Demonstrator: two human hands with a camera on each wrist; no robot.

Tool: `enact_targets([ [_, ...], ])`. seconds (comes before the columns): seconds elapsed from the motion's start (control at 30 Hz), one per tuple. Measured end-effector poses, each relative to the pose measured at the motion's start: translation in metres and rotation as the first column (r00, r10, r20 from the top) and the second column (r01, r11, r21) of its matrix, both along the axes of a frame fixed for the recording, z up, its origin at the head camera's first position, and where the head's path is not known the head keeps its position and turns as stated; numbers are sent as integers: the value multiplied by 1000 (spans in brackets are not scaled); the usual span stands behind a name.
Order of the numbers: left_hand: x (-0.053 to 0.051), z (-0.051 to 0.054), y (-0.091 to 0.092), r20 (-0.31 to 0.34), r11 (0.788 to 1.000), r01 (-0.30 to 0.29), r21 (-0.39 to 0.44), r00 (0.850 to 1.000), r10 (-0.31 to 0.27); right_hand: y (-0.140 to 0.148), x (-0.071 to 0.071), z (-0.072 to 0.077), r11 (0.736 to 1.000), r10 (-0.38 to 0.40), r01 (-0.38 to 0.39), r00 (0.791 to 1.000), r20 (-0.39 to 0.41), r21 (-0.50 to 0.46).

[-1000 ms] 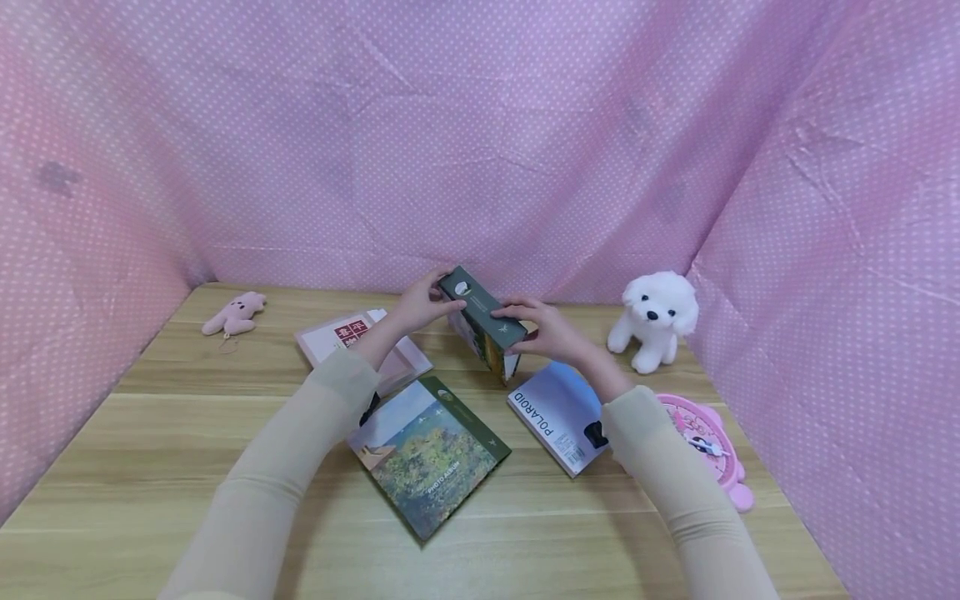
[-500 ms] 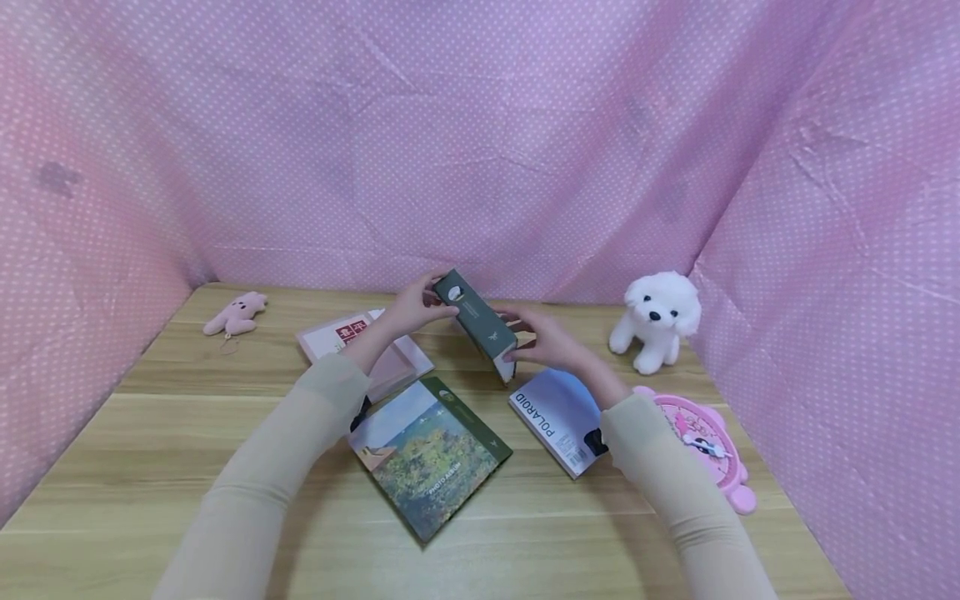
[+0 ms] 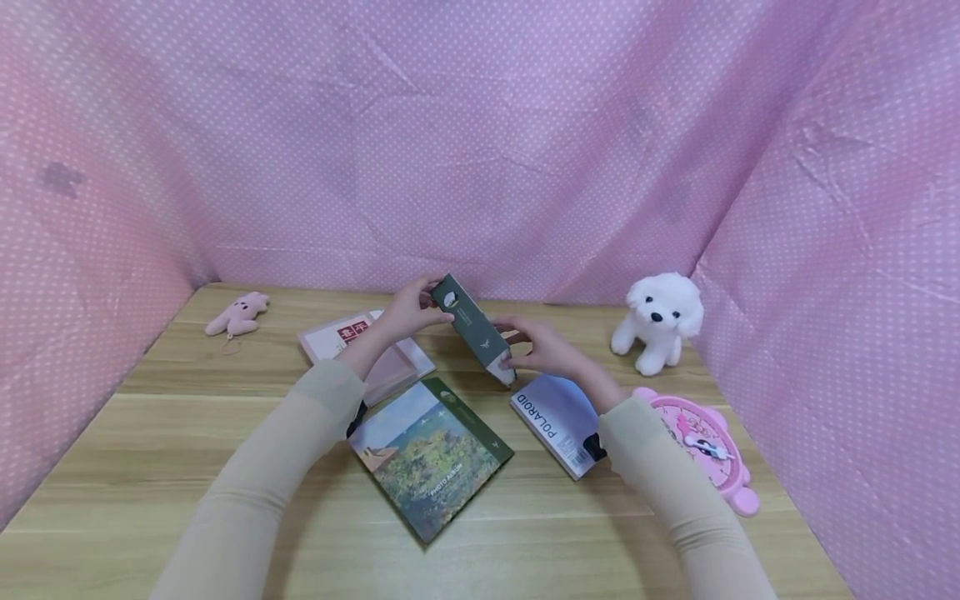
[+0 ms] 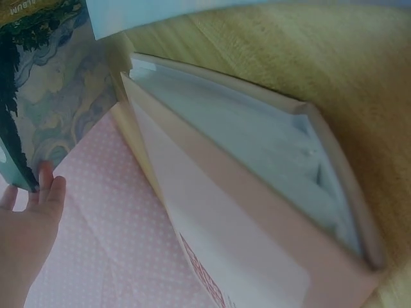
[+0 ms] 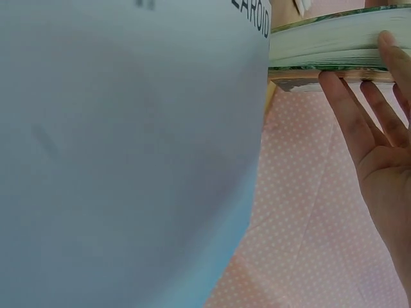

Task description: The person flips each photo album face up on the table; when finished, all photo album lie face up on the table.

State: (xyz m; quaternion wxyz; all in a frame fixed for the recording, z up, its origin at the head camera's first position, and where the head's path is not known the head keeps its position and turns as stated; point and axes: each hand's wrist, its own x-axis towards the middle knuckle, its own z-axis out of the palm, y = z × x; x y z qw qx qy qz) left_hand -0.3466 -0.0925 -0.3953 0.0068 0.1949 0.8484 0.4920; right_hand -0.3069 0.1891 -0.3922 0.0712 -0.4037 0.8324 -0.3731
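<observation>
One green-spined album [image 3: 468, 323], tilted, toward the back of the table [image 3: 150, 442].
My left hand [image 3: 409, 310] pinches its far end, my right hand [image 3: 546, 346] its near end, thumb against page edges [image 5: 327, 45]; if those fan, it could drop toward the Polaroid box [image 3: 551, 421].

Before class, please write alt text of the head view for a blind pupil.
A person's left fingers and right fingers grip a green-spined book at a wooden table. A photo album lies closer, a white toy dog and pink clock at right.
</observation>
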Motion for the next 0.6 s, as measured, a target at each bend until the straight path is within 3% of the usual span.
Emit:
enact_targets([
  [0.37, -2, -4, 5, -20, 999, -17, 32, 1000, 17, 2, 0, 1, 1000, 12, -13, 1000, -27, -14],
  [0.6, -2, -6, 8, -20, 1000, -25, -10, 999, 25, 4, -1, 0, 1000, 18, -18, 999, -37, -3],
])
